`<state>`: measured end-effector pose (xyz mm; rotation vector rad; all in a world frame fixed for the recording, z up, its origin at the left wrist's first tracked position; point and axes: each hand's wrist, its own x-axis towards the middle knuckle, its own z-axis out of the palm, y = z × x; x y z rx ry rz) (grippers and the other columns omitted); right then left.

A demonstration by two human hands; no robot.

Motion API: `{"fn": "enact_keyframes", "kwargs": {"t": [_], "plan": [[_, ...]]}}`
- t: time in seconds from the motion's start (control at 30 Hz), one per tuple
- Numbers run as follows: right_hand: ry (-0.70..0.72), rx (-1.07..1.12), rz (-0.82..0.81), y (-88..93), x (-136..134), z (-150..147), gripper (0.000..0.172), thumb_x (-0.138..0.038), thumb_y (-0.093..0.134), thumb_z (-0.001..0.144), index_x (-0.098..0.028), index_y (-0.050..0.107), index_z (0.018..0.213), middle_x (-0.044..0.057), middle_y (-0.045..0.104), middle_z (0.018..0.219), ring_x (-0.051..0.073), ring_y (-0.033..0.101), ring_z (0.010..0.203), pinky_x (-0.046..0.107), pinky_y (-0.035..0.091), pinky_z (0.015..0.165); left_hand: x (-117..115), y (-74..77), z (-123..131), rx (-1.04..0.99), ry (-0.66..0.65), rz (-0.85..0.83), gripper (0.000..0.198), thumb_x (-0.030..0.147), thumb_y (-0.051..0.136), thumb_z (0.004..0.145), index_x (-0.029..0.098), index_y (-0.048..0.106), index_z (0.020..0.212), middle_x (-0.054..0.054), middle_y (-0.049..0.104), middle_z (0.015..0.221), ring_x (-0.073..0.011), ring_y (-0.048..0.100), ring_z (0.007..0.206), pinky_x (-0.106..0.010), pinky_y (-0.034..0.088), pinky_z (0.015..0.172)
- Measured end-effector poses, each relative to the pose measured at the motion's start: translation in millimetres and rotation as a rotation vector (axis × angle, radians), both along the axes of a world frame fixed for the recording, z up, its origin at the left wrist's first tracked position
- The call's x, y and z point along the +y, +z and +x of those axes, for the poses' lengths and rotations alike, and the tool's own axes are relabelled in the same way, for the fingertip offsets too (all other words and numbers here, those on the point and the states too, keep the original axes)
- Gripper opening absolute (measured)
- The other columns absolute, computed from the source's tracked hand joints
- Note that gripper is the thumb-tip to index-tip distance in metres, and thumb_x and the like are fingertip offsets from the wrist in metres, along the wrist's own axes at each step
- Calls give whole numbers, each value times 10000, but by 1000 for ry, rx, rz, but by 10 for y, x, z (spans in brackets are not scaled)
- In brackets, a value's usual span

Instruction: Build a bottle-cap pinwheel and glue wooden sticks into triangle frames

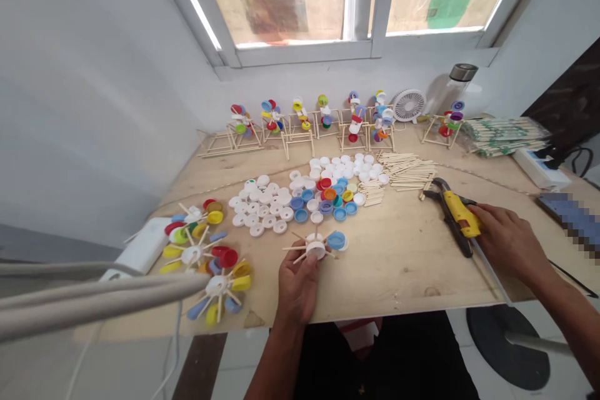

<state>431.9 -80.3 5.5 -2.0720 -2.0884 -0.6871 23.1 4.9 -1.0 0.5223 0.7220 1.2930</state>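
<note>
My left hand (296,284) pinches a white bottle cap hub (315,249) with several thin wooden sticks radiating from it; one stick carries a blue cap (336,240). The hub rests just above the plywood board (403,262). My right hand (504,240) lies on the board at the right, its fingers closed on the handle of a yellow and black glue gun (457,212), whose nozzle points up and left.
Several finished cap-and-stick wheels (206,250) lie at the left. Loose white and coloured caps (304,197) and a stick pile (405,170) fill the middle. Stick-frame models (323,119), a small fan (408,105) and a power strip (534,167) line the back and right.
</note>
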Motion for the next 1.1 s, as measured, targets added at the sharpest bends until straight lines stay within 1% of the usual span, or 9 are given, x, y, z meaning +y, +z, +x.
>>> {"fn": "enact_keyframes", "kwargs": {"t": [0.17,0.3,0.4,0.5,0.57,0.67,0.77,0.87,1.1], "plan": [[47,79,-61,-10,120,44,318,-292,414,838,-176,553,1099,153,589,1154,308,580,923,399,393,693,-35,-29,18,62,18,6,347,227,796,596,182,647,906,-30,703,865,-178,660,815,-312,494,781],[16,169,-61,72,123,-34,307,-387,388,849,-205,531,1051,145,622,1038,304,590,872,415,404,667,-51,-35,34,99,37,3,378,250,800,590,180,633,922,-31,704,849,-173,660,794,-307,488,770],[-62,323,-7,215,82,-294,304,-460,400,838,-238,531,999,114,621,913,277,601,814,387,412,631,-58,-53,43,163,79,-12,399,269,818,558,182,627,898,-31,702,869,-174,661,809,-298,482,785],[-145,539,-33,383,41,-750,248,-431,458,838,-240,541,974,75,614,846,221,602,738,334,419,597,-65,-74,45,234,96,0,402,288,819,555,177,633,894,-33,698,882,-175,663,811,-295,487,791],[-72,652,-31,469,32,-1114,225,-424,495,824,-239,540,942,48,613,812,194,587,682,308,425,564,-69,-88,42,275,106,28,384,288,810,577,178,639,902,-32,699,879,-169,662,808,-288,493,793],[136,801,-137,530,56,-1626,171,-359,499,852,-240,537,969,42,611,896,179,586,764,290,453,622,-76,-115,32,331,122,80,361,279,789,615,183,642,930,-42,699,928,-174,660,851,-291,500,816],[318,903,-209,530,110,-1982,121,-303,499,864,-232,527,958,45,605,911,171,576,816,292,462,683,-80,-144,22,392,118,128,359,283,766,651,181,639,971,-67,688,1001,-196,653,914,-306,504,839],[390,909,-202,502,165,-2156,75,-280,511,859,-221,511,906,43,594,871,166,561,794,293,452,674,-77,-158,18,437,117,155,376,294,757,662,177,634,997,-79,685,1011,-206,651,923,-317,510,839],[368,870,-150,406,200,-2274,96,-297,508,868,-211,514,825,29,584,777,157,533,711,288,413,618,-75,-131,19,466,125,125,402,307,770,638,171,635,992,-74,687,984,-210,648,913,-317,512,832]]}}
